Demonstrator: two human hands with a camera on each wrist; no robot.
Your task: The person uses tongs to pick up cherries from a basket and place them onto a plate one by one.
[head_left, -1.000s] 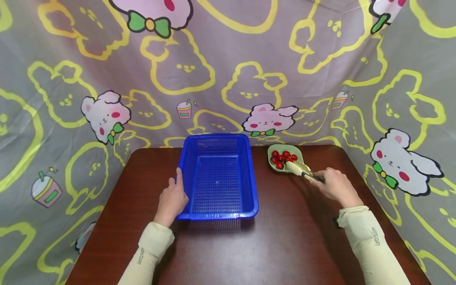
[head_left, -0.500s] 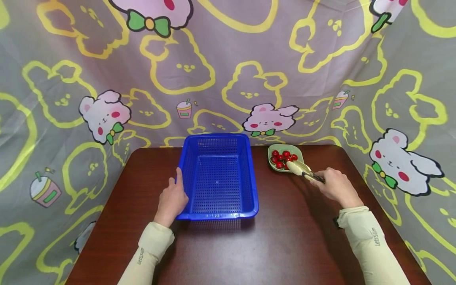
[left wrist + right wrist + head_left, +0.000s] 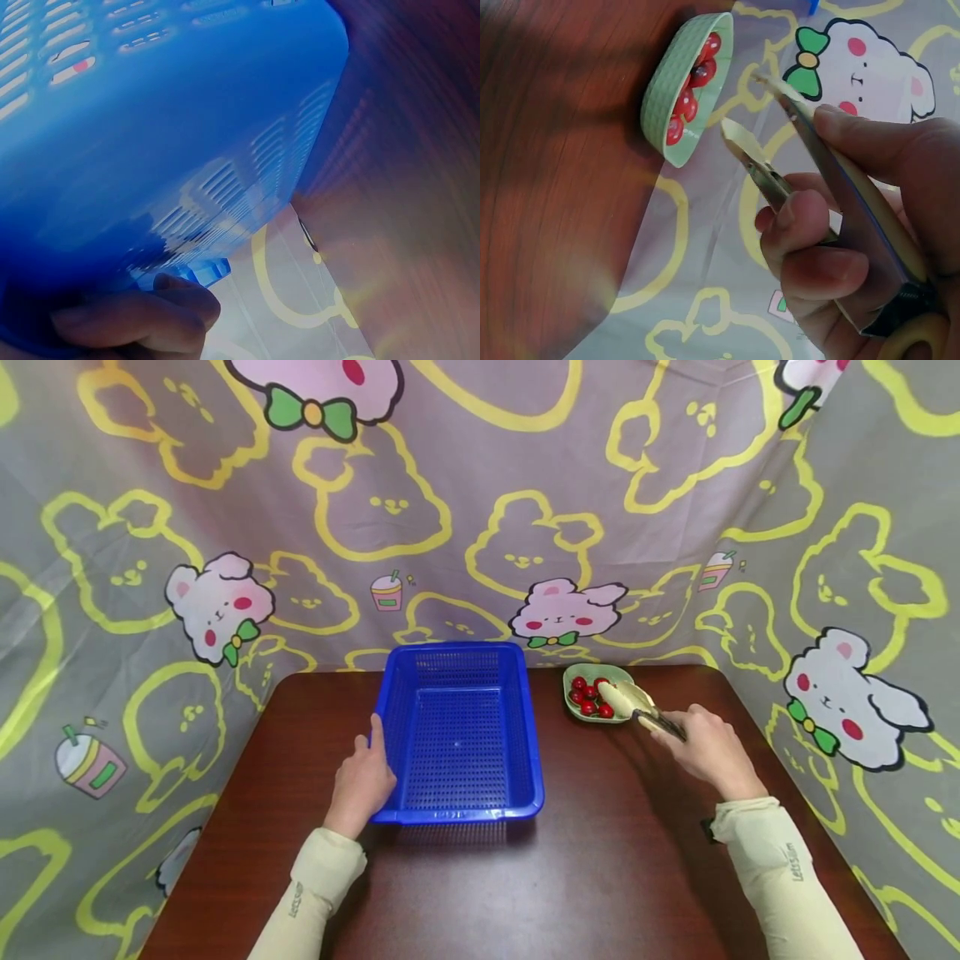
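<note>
A blue perforated plastic basket (image 3: 457, 747) stands at the middle of the table. My left hand (image 3: 362, 783) grips its left rim; in the left wrist view the fingers (image 3: 150, 319) curl under the rim against the basket wall (image 3: 142, 135). My right hand (image 3: 708, 750) holds metal tongs with cream tips (image 3: 619, 700), which hover at the right side of a small pale green dish (image 3: 619, 674). Several shiny red fruits like cherry tomatoes (image 3: 703, 73) lie in the dish. In the right wrist view the tongs (image 3: 859, 247) are spread, with nothing between their tips.
The dark reddish-brown wooden table (image 3: 600, 877) carries the basket and dish. A grey patterned cloth (image 3: 450, 527) hangs close behind the table's back edge and along both sides.
The tongs' tips have shifted slightly up and left over the dish and look wider apart; a red fruit at the front right of the dish shows more. Left hand and basket stay put.
</note>
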